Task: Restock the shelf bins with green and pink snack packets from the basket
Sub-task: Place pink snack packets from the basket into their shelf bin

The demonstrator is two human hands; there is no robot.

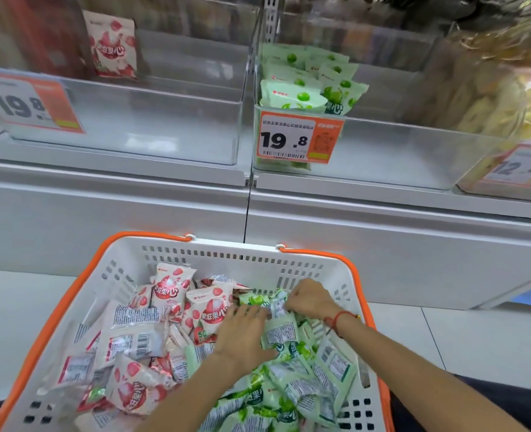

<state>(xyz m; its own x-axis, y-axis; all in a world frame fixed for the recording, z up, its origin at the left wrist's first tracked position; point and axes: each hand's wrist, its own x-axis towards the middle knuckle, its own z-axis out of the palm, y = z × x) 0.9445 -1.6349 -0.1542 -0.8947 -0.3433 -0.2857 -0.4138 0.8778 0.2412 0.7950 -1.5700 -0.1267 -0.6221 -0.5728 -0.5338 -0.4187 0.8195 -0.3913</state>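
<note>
Green snack packets (292,378) fill the right half of a white basket (236,251) with orange handles at the bottom centre of the frame, while pink snack packets (139,335) crowd its left half. Both of a person's hands are down in the pile near the basket's middle. The left hand (242,335) lies over the packets with fingers curled onto a green one showing its printed back. The right hand (312,299), a red cord at its wrist, pinches the top edge of a green packet at the far side of the heap.

Above, in the upper centre of the frame, a clear shelf bin (413,151) behind an orange price tag (298,138) reading 19.8 holds a short row of green packets (307,85) at its left end, with most of its width bare. In the upper left, a second clear bin (164,129) holds one pink packet (113,45) standing against its back.

The step in hand appears to be gathering a handful of green packets. Done well, it means squaring several together with faces turned one way, gripping them by their edges so none slip, and keeping stray pink ones out of the bunch before lifting toward the bin with the green row.
</note>
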